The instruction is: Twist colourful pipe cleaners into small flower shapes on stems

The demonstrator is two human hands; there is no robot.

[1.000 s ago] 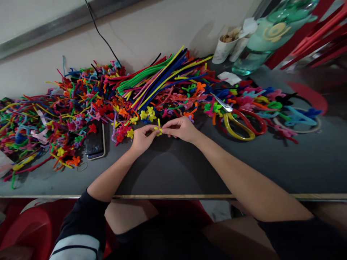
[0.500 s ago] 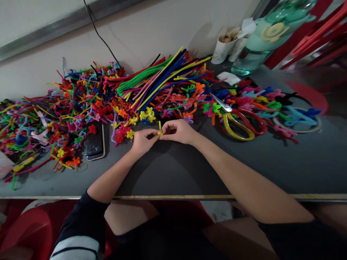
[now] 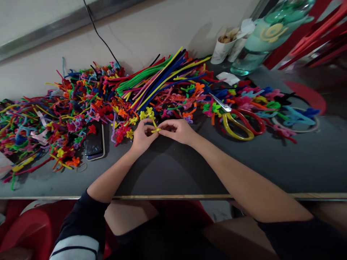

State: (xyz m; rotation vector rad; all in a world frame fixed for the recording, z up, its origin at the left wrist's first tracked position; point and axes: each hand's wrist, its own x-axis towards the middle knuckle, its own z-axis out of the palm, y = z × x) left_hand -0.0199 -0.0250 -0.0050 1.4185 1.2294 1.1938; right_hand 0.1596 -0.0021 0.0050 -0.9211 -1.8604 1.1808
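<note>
Yellow pipe-cleaner piece (image 3: 157,129), held between the two hands just above the near part of the dark table (image 3: 173,173), in front of the heaped pipe cleaners. The left hand (image 3: 143,135) pinches the piece from its left side between thumb and fingers; the right hand (image 3: 177,131) pinches it from the opposite side, fingertips pressed together on it. The fingertips of both hands nearly meet at the piece, one thin yellow stem of which slants up and away from them. Directly beyond lie yellow pipe-cleaner flowers (image 3: 148,114) and, farther back, a bundle of straight pipe cleaners (image 3: 159,79) in green, blue, yellow and other colours. To the left, a phone (image 3: 94,141) bears a red flower (image 3: 92,129) on its upper face. To the right, scissors (image 3: 239,124) with one yellow and one red handle rest beside coloured flowers, their blades pointing toward the bundle. Upper right: paper cups (image 3: 222,50) and a greenish bottle (image 3: 251,54).
</note>
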